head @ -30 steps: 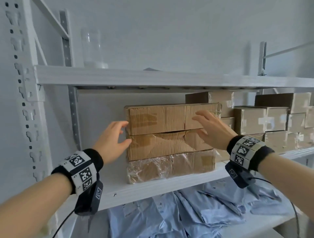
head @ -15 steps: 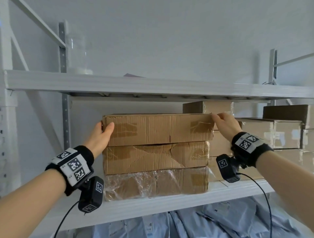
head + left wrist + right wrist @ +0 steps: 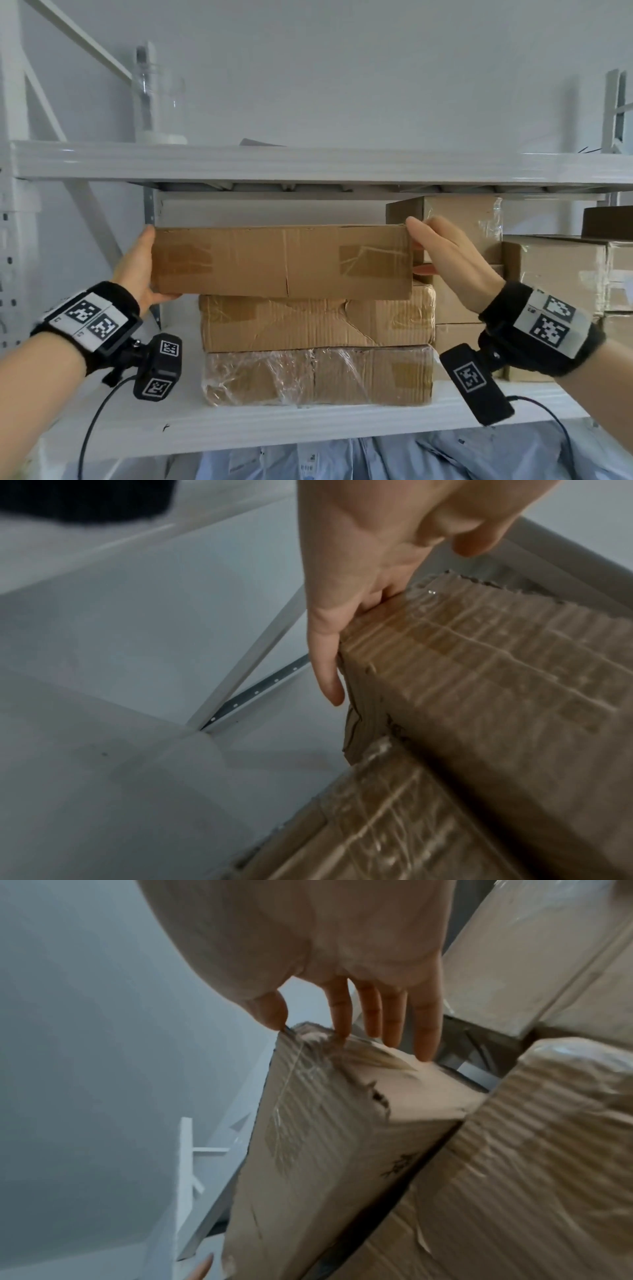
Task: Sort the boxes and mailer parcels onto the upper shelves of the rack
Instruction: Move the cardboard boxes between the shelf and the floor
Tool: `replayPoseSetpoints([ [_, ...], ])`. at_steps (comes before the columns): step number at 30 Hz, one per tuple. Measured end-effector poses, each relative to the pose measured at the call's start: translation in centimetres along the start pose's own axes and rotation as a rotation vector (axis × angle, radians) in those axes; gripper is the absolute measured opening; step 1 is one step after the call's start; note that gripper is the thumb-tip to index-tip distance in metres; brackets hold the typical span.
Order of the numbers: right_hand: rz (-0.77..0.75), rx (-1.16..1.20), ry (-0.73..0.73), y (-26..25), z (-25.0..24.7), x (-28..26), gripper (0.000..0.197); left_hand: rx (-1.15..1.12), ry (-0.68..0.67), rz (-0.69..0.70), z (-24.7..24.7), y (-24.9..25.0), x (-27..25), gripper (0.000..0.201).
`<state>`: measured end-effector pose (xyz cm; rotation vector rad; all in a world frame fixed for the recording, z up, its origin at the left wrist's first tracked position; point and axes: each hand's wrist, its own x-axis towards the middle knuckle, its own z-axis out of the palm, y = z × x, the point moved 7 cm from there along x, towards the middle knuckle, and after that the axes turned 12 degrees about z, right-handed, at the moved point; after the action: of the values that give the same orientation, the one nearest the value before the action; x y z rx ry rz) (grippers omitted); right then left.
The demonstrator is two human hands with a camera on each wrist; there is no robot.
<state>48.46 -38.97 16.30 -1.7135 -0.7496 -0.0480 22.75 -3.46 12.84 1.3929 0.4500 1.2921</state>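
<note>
A long brown cardboard box (image 3: 281,262) is held between my two hands on the middle shelf (image 3: 274,428). It sits shifted left over a stack of two boxes, a creased one (image 3: 315,323) and a plastic-wrapped one (image 3: 315,375). My left hand (image 3: 138,263) grips the box's left end, thumb under the bottom edge. In the left wrist view its fingers (image 3: 325,656) lie along the end of the box (image 3: 496,669). My right hand (image 3: 452,260) grips the right end, thumb on the top front corner. The right wrist view shows its fingers (image 3: 394,1020) on the box's end (image 3: 325,1137).
The upper shelf (image 3: 308,161) runs just above the box and carries a clear glass jar (image 3: 154,102) at its left. More taped boxes (image 3: 555,274) fill the middle shelf on the right, one (image 3: 459,219) behind my right hand. Blue mailer parcels (image 3: 411,459) lie below.
Both hands went from reaching to gripping the top box's ends. The box has slid left and toward me, so it now overhangs the stack's left side.
</note>
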Motion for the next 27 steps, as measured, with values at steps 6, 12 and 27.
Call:
replayPoseSetpoints([
  [6, 0.14, -0.008, -0.119, -0.4, 0.3, 2.4, 0.044, -0.02, -0.001, -0.07, -0.3, -0.3, 0.9, 0.061],
  [12, 0.422, 0.02, -0.245, 0.5, 1.9, 6.9, 0.07, -0.008, 0.034, -0.138, 0.8, -0.7, 1.5, 0.059],
  [27, 0.493, 0.016, -0.408, 0.5, 4.3, 7.3, 0.054, -0.062, 0.049, -0.133, -0.6, -0.6, 0.7, 0.032],
])
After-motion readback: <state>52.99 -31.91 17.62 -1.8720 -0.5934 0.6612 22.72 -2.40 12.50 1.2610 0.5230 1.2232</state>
